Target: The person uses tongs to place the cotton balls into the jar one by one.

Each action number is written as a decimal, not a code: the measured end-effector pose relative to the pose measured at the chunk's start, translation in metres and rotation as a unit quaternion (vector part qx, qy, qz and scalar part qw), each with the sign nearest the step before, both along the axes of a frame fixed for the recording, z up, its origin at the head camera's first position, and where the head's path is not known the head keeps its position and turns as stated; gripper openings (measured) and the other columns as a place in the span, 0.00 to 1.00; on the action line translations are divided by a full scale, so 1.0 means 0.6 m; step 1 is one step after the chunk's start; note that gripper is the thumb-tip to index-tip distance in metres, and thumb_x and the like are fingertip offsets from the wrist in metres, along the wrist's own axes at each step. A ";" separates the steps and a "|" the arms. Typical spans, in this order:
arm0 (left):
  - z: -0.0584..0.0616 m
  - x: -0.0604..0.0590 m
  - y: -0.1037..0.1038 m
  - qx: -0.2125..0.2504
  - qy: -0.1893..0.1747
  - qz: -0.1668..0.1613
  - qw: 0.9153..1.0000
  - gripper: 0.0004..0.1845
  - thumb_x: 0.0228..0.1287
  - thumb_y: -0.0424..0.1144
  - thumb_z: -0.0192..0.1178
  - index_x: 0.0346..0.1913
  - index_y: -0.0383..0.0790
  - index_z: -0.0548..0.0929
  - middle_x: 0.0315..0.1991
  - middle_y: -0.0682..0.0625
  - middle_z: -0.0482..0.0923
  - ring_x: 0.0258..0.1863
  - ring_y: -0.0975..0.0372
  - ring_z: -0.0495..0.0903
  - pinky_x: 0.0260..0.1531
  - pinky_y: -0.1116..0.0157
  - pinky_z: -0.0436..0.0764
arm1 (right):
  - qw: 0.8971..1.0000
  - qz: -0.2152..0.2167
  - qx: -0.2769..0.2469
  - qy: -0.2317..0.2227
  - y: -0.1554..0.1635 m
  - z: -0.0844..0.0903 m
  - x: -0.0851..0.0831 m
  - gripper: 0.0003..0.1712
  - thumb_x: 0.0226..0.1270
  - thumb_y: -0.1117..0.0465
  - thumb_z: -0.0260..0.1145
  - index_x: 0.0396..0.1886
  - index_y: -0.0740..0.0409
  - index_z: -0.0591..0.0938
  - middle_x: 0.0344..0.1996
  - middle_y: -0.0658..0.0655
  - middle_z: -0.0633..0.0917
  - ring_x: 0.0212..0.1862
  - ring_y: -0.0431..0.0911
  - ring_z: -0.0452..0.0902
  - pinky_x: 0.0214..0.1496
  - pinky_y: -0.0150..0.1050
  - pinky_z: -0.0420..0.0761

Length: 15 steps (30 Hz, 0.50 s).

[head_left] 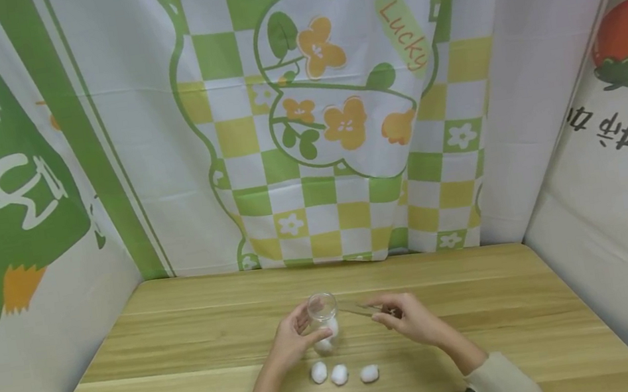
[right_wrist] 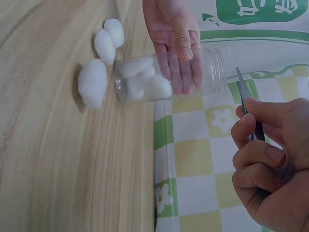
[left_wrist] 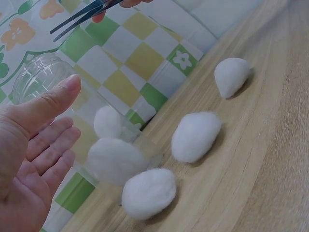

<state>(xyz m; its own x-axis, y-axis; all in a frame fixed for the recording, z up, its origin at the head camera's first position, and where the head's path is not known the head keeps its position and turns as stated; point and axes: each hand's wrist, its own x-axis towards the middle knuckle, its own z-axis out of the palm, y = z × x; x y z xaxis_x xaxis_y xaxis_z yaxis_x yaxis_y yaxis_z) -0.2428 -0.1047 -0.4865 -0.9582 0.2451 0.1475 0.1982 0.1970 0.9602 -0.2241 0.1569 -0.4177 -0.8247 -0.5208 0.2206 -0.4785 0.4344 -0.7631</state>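
A clear plastic jar [head_left: 323,320] stands on the wooden table [head_left: 161,351], mouth up, with cotton balls [right_wrist: 142,79] inside it. My left hand [head_left: 304,331] holds the jar, thumb on one side and fingers [right_wrist: 181,72] along the other. Just right of the jar, my right hand [head_left: 396,316] pinches metal tweezers [head_left: 360,309]. Their tips point at the jar's mouth with nothing between them. Three loose cotton balls [head_left: 319,372] [head_left: 339,374] [head_left: 369,374] lie in a row on the table in front of the jar.
Printed cloth walls close in the table: a green checked flower curtain [head_left: 333,119] at the back, banners at left and right. The wood around the hands is bare. Both sleeves [head_left: 503,384] reach in from the near edge.
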 end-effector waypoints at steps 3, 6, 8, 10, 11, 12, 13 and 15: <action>0.001 0.000 0.000 0.005 -0.005 -0.001 1.000 0.37 0.56 0.38 0.70 0.67 0.35 0.68 0.65 0.38 0.74 0.70 0.45 0.68 0.72 0.49 0.67 | 1.000 0.010 -0.006 0.000 0.005 -0.003 0.003 0.17 0.67 0.66 0.62 0.52 0.74 0.79 0.20 0.64 0.80 0.21 0.29 0.67 0.19 0.22 0.70; 0.002 0.000 0.001 0.011 -0.013 0.003 1.000 0.36 0.55 0.37 0.70 0.67 0.35 0.69 0.65 0.39 0.73 0.70 0.45 0.68 0.73 0.50 0.67 | 1.000 0.016 -0.004 0.002 0.011 -0.008 0.004 0.17 0.68 0.65 0.62 0.52 0.73 0.79 0.21 0.65 0.81 0.21 0.29 0.68 0.20 0.22 0.72; 0.003 0.001 0.001 0.010 -0.012 0.005 1.000 0.36 0.55 0.37 0.70 0.67 0.35 0.69 0.65 0.39 0.73 0.70 0.45 0.68 0.72 0.50 0.67 | 1.000 0.018 -0.002 -0.001 0.015 -0.012 0.005 0.18 0.68 0.65 0.61 0.52 0.72 0.79 0.22 0.65 0.81 0.22 0.28 0.68 0.21 0.23 0.74; 0.003 0.001 0.001 0.008 -0.009 0.007 1.000 0.37 0.55 0.37 0.70 0.67 0.34 0.68 0.65 0.38 0.73 0.69 0.45 0.68 0.72 0.50 0.68 | 1.000 0.016 0.000 -0.006 0.019 -0.016 0.006 0.18 0.68 0.64 0.62 0.53 0.72 0.79 0.23 0.66 0.81 0.23 0.28 0.69 0.22 0.24 0.75; 0.002 0.001 0.001 0.009 -0.009 0.007 1.000 0.37 0.55 0.37 0.70 0.67 0.34 0.68 0.65 0.38 0.73 0.69 0.44 0.68 0.72 0.50 0.68 | 1.000 0.015 0.000 -0.008 0.020 -0.017 0.006 0.18 0.68 0.64 0.62 0.53 0.72 0.79 0.24 0.66 0.82 0.23 0.28 0.69 0.23 0.24 0.76; 0.002 0.000 0.001 0.008 -0.008 0.007 1.000 0.37 0.55 0.37 0.70 0.67 0.34 0.68 0.65 0.38 0.73 0.69 0.44 0.68 0.72 0.50 0.68 | 1.000 0.014 0.001 -0.011 0.022 -0.019 0.007 0.18 0.68 0.64 0.62 0.53 0.72 0.79 0.24 0.65 0.82 0.23 0.28 0.69 0.23 0.24 0.76; 0.002 0.000 0.001 0.007 -0.005 0.006 1.000 0.37 0.55 0.37 0.70 0.67 0.34 0.68 0.65 0.38 0.74 0.69 0.44 0.68 0.72 0.50 0.68 | 1.000 0.012 0.002 -0.013 0.024 -0.019 0.008 0.18 0.68 0.64 0.62 0.53 0.72 0.79 0.24 0.65 0.82 0.23 0.28 0.69 0.23 0.24 0.76; 0.000 -0.001 0.000 0.005 -0.002 0.003 1.000 0.37 0.55 0.38 0.70 0.67 0.34 0.68 0.65 0.38 0.74 0.69 0.45 0.68 0.72 0.50 0.68 | 1.000 0.010 0.007 -0.018 0.027 -0.019 0.010 0.19 0.68 0.64 0.62 0.53 0.72 0.79 0.23 0.64 0.82 0.23 0.28 0.69 0.23 0.24 0.75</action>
<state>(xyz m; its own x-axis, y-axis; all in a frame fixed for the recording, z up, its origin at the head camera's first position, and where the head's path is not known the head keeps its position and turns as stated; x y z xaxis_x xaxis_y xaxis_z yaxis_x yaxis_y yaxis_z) -0.2432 -0.1044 -0.4863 -0.9605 0.2368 0.1459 0.1927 0.1884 0.9630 -0.2180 0.1731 -0.4293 -0.8219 -0.5393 0.1834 -0.4591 0.4365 -0.7738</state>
